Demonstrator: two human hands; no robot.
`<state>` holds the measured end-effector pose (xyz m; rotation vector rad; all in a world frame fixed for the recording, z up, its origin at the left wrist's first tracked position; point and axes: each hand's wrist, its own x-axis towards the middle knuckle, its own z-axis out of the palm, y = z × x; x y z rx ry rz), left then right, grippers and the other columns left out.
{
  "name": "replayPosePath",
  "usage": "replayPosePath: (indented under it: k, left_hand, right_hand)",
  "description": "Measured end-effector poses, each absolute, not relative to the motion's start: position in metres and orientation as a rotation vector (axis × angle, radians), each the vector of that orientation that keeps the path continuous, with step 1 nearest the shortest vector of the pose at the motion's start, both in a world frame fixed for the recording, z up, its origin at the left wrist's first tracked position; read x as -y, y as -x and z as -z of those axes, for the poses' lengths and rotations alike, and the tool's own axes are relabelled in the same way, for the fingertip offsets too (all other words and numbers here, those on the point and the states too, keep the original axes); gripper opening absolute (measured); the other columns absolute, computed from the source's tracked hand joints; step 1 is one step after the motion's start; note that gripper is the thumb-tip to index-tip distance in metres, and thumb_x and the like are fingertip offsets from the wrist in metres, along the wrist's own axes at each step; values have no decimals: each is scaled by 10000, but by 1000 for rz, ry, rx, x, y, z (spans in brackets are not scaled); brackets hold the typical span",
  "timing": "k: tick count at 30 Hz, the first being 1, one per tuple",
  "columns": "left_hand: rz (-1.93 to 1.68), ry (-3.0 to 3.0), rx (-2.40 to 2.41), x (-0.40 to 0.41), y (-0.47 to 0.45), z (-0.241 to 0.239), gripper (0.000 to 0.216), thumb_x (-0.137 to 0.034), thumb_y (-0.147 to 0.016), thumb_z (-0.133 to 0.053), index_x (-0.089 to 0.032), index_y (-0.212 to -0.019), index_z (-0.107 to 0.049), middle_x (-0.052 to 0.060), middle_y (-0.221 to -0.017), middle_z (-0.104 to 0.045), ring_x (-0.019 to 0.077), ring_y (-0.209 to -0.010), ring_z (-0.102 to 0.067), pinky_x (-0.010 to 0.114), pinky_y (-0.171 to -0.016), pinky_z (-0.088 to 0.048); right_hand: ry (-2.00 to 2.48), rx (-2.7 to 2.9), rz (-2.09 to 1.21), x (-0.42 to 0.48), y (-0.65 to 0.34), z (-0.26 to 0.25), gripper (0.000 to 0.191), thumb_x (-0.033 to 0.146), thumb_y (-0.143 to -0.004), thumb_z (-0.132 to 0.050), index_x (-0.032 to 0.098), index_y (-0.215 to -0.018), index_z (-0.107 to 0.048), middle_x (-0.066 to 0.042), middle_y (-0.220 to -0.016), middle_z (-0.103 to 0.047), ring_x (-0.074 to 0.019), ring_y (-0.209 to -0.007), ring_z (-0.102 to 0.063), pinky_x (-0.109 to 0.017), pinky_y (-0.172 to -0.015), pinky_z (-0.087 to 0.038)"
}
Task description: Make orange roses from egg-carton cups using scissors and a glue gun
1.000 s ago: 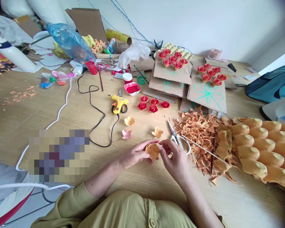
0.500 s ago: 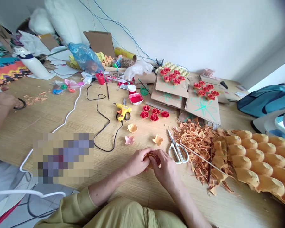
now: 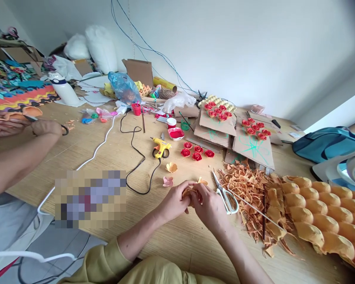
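Between my two hands is a small orange egg-carton piece (image 3: 189,192), mostly covered by the fingers. My left hand (image 3: 174,200) is closed round its left side. My right hand (image 3: 210,204) pinches it from the right. Just beyond lie a pink flower-shaped cup (image 3: 167,181), a yellow-orange cup (image 3: 171,167) and another orange cup (image 3: 202,181), partly hidden by my right hand. White-handled scissors (image 3: 231,202) rest on the table to the right of that hand. Several red paper roses (image 3: 197,156) sit farther back, near a yellow glue gun (image 3: 161,146).
Orange scraps (image 3: 245,185) and an orange egg tray (image 3: 322,213) lie to the right. Cardboard sheets (image 3: 253,148) carry red flowers behind. A red paint dish (image 3: 176,134) stands mid-table. At left, a co-worker's hand (image 3: 47,128) holds scissors beside orange carton. A black cord (image 3: 133,157) loops across.
My view has turned a little left and up, bringing more of the co-worker's hands and orange carton into sight. My hands keep holding the orange piece, with the fingers slightly shifted.
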<state>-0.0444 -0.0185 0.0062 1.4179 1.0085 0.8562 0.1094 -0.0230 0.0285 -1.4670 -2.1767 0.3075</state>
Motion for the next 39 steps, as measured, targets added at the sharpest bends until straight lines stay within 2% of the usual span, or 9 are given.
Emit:
replayPosePath:
  k: [4, 7, 9, 11, 14, 18, 23, 34, 39]
  left_hand:
    - [-1053, -1629, -1214, 3, 80, -24, 479, -292, -852, -635, -200, -1311, -535, 104, -1162, -678, 167, -849, -695, 278, -731, -585]
    - [-1107, -1720, -1476, -19, 114, -33, 257, -355, -906, -563, -169, -1069, -634, 91, -1046, -710, 181, -856, -687, 264, -696, -559]
    - [-933, -1917, -1761, -35, 133, -35, 248, -351, -941, -505, -165, -865, -649, 61, -872, -717, 171, -782, -673, 268, -724, -538]
    - [-764, -2041, -1948, -51, 144, -35, 220, -260, -951, -464, -177, -904, -662, 64, -924, -724, 183, -858, -674, 276, -790, -523]
    - [-683, -2071, -2057, -70, 147, -30, 283, -169, -910, -488, -195, -1150, -636, 110, -1141, -693, 238, -1068, -644, 324, -906, -491]
    - [-501, -1988, -2264, -90, 138, -22, 362, -330, -883, -574, -107, -1164, -625, 235, -1122, -677, 380, -1061, -637, 443, -849, -494]
    - [-314, -1901, -2351, -105, 132, -18, 348, -377, -879, -561, -95, -1044, -678, 234, -1002, -728, 378, -986, -683, 428, -810, -497]
    - [-313, -1940, -2413, -88, 145, -45, 367, -399, -918, -426, -142, -1006, -673, 177, -988, -751, 331, -911, -697, 360, -714, -472]
    - [-817, -1976, -2113, -25, 118, -76, 241, -411, -909, -467, -209, -861, -588, 25, -768, -699, 194, -685, -626, 272, -599, -396]
  right_hand:
    - [1642, 2208, -244, -23, -105, -37, 153, 280, -955, -511, 214, -876, -624, -25, -863, -681, -145, -703, -610, -238, -612, -364]
    - [1730, 2199, -225, -62, -103, -31, 142, 278, -924, -542, 208, -860, -647, -49, -901, -703, -157, -735, -624, -237, -601, -338]
    - [1783, 2197, -228, -81, -101, -24, 138, 259, -898, -560, 202, -820, -658, -47, -822, -705, -168, -725, -631, -240, -591, -325]
    - [1830, 2192, -234, -92, -98, -17, 160, 255, -890, -563, 194, -787, -669, -56, -761, -701, -179, -701, -636, -247, -582, -321]
    - [1858, 2191, -240, -96, -96, -11, 186, 266, -886, -579, 186, -750, -679, -74, -756, -706, -187, -701, -642, -256, -591, -339]
    - [1835, 2149, -219, -86, -109, -14, 180, 309, -909, -576, 187, -902, -709, -90, -910, -723, -189, -769, -653, -264, -637, -380]
    - [1784, 2019, -205, -57, -149, -27, 233, 319, -938, -527, 195, -1046, -692, -60, -935, -708, -165, -728, -636, -271, -665, -426]
    - [1589, 1780, -420, -4, -182, -27, 306, 377, -962, -480, 195, -901, -718, -27, -749, -704, -147, -583, -563, -252, -587, -409]
    - [1426, 1629, -773, 14, -161, -34, 539, 530, -978, -447, 189, -586, -590, 4, -517, -539, -127, -499, -501, -244, -526, -391]
